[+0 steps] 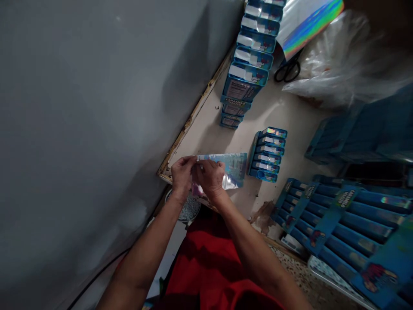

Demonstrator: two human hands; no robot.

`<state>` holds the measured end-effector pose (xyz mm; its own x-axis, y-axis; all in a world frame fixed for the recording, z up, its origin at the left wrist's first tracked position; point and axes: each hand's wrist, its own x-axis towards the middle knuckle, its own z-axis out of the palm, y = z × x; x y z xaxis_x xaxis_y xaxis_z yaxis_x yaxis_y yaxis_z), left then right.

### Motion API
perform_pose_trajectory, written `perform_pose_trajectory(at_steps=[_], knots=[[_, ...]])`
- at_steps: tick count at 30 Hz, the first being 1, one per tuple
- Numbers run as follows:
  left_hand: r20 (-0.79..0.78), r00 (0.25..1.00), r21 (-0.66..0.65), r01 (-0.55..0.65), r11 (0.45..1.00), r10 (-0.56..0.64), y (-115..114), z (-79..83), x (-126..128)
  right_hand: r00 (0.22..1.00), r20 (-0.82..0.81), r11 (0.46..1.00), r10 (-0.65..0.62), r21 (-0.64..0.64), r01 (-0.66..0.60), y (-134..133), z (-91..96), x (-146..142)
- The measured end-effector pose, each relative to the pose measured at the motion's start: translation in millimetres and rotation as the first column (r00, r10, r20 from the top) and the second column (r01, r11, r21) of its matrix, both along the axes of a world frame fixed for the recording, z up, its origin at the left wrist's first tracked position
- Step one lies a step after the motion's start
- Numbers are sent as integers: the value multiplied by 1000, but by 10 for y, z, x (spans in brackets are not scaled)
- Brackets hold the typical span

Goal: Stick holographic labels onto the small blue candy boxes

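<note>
A shiny blue and silver plastic pouch [237, 165] lies near the table's front left corner. My left hand [182, 175] pinches its left end, thumb and fingers pressed together. Close beside it, my right hand [211, 177] has its fingers curled over the same end of the pouch. The fingertips of both hands nearly meet there, and the exact edge between them is hidden. Just right of the pouch stands a short row of small blue boxes [269, 150] with white tops.
A long row of blue boxes [248, 84] runs along the wall side of the table [267, 112]. Black-handled scissors [287, 71], a holographic sheet [306, 26] and a clear plastic bag [345, 64] lie behind. Stacked blue cartons [342, 224] fill the right. A bowl of small pieces [189, 209] sits below the corner.
</note>
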<state>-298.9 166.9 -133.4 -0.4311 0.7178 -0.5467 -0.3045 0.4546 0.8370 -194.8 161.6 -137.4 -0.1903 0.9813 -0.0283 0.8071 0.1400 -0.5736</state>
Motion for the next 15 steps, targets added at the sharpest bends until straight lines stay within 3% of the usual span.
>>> perform_pose_trajectory(at_steps=[4, 6, 9, 12, 14, 15], knots=[[3, 999, -29, 39, 999, -39, 204, -258, -228, 983, -184, 998, -17, -58, 6, -227, 359, 173], [-52, 997, -61, 54, 997, -57, 365, -416, -357, 934, -311, 984, -173, -103, 148, -373, 588, 372], [-234, 972, -46, 18, 999, -28, 546, -569, -402, 728, -471, 867, -499, -283, 411, -455, 780, 701], [-397, 904, -8, 168, 986, -157, 489, -514, -224, 539, -547, 768, -640, -461, 444, -359, 731, 935], [-453, 850, -23, 290, 957, -268, 317, -391, -54, 485, -568, 747, -665, -524, 410, -276, 639, 995], [-394, 862, -56, 325, 944, -320, 210, -321, 19, 473, -572, 741, -670, -546, 391, -247, 595, 1001]])
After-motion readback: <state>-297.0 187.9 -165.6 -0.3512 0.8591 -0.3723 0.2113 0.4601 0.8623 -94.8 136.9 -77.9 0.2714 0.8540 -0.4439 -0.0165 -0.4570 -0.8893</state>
